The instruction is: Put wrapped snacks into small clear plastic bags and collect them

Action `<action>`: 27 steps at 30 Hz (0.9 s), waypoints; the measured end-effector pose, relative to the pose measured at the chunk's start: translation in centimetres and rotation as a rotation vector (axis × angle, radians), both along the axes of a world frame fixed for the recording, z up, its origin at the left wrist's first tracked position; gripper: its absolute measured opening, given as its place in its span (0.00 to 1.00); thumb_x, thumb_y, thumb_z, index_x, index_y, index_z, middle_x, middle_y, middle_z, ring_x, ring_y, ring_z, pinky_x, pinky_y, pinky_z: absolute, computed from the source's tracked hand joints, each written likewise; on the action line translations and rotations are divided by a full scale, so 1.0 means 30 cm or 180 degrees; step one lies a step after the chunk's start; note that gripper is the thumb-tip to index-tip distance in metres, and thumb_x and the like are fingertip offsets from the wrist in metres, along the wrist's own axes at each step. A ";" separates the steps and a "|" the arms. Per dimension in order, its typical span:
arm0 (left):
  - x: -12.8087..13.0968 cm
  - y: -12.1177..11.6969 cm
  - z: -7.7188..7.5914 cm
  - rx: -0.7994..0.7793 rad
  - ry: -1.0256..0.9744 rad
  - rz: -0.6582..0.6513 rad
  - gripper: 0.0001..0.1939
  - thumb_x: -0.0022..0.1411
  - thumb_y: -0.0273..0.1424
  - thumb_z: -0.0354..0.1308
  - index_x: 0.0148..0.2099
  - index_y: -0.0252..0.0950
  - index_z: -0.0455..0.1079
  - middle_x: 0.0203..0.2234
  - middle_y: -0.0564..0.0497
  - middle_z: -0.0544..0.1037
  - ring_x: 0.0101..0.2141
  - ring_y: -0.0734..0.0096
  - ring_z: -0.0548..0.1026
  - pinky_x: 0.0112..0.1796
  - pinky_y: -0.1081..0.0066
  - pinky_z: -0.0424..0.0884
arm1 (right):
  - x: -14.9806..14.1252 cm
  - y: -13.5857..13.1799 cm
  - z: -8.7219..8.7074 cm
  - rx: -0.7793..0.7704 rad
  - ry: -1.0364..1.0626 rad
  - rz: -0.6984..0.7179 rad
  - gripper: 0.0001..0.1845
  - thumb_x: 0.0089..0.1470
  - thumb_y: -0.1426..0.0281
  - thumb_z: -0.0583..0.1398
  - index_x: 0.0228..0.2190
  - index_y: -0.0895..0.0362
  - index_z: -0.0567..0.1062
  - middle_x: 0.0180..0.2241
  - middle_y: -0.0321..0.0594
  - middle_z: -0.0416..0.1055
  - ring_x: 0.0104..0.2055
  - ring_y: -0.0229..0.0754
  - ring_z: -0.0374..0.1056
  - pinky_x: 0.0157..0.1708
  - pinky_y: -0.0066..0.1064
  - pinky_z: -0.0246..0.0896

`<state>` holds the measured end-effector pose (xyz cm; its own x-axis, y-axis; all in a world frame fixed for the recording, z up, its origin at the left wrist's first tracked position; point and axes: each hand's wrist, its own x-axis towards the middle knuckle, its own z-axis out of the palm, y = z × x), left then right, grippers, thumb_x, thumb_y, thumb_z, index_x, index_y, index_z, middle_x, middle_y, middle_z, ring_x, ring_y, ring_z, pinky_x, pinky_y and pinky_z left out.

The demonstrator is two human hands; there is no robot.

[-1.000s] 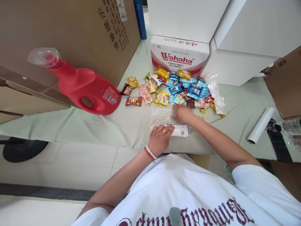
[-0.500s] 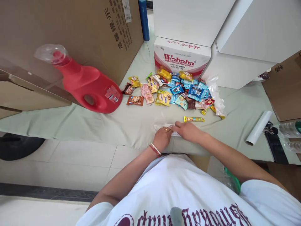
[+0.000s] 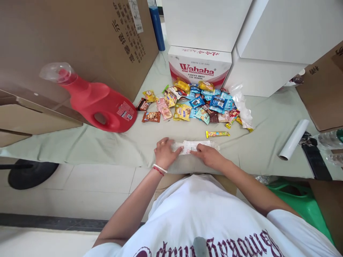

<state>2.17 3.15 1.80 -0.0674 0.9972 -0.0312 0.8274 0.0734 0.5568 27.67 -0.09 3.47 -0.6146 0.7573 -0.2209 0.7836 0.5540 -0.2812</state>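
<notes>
A flat, narrow packet of clear crinkled plastic with a white printed label [image 3: 187, 145] lies near the table's front edge. At its left end my left hand [image 3: 164, 154] rests palm down, fingers spread and the thumb stretched toward the label. My right hand [image 3: 210, 156] presses on the label from the right, one digit extended across it and the others partly bent. Just beyond it lies a yellow snack stick [image 3: 217, 134]. Farther back is a heap of wrapped snacks [image 3: 197, 102], with blue, yellow, pink and brown wrappers.
A red detergent bottle [image 3: 107, 103] stands at the left before a large cardboard box [image 3: 88, 39]. Behind the snacks is a Wahaba-style water carton marked Wahaha [image 3: 199, 64]. A crumpled clear bag [image 3: 242, 105], a white roll [image 3: 294, 140] and plastic bottles [image 3: 329, 139] are at the right.
My hands have moved apart, the left one leftward, with its fingers spreading. The packet's white label, mostly covered before, now shows between them. The view has shifted slightly.
</notes>
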 end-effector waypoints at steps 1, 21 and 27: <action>0.006 -0.001 0.014 -0.0151 -0.0040 -0.0208 0.15 0.60 0.43 0.60 0.42 0.38 0.77 0.46 0.41 0.80 0.50 0.50 0.76 0.49 0.54 0.73 | 0.003 -0.001 -0.005 -0.0011 0.0094 -0.0004 0.20 0.69 0.71 0.50 0.57 0.48 0.73 0.45 0.43 0.69 0.37 0.42 0.62 0.34 0.30 0.51; 0.314 -0.040 0.009 0.0208 0.0473 -0.0578 0.14 0.62 0.36 0.64 0.50 0.41 0.77 0.50 0.39 0.74 0.53 0.45 0.67 0.49 0.49 0.67 | 0.137 -0.039 -0.056 0.0656 0.0645 -0.2761 0.11 0.61 0.67 0.59 0.42 0.57 0.78 0.53 0.55 0.66 0.55 0.58 0.61 0.53 0.47 0.62; 0.290 0.006 0.000 -0.0210 0.0555 -0.0642 0.25 0.57 0.45 0.67 0.54 0.38 0.74 0.51 0.37 0.74 0.56 0.41 0.68 0.54 0.46 0.65 | 0.031 -0.001 0.039 0.0083 0.0580 -0.2239 0.13 0.68 0.69 0.51 0.46 0.54 0.74 0.41 0.45 0.74 0.41 0.48 0.70 0.39 0.34 0.61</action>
<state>10.87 3.34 1.81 0.1222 0.9873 -0.1019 0.9119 -0.0711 0.4042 28.60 -0.13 4.65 -0.0054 0.9904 -0.1378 0.8988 -0.0556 -0.4349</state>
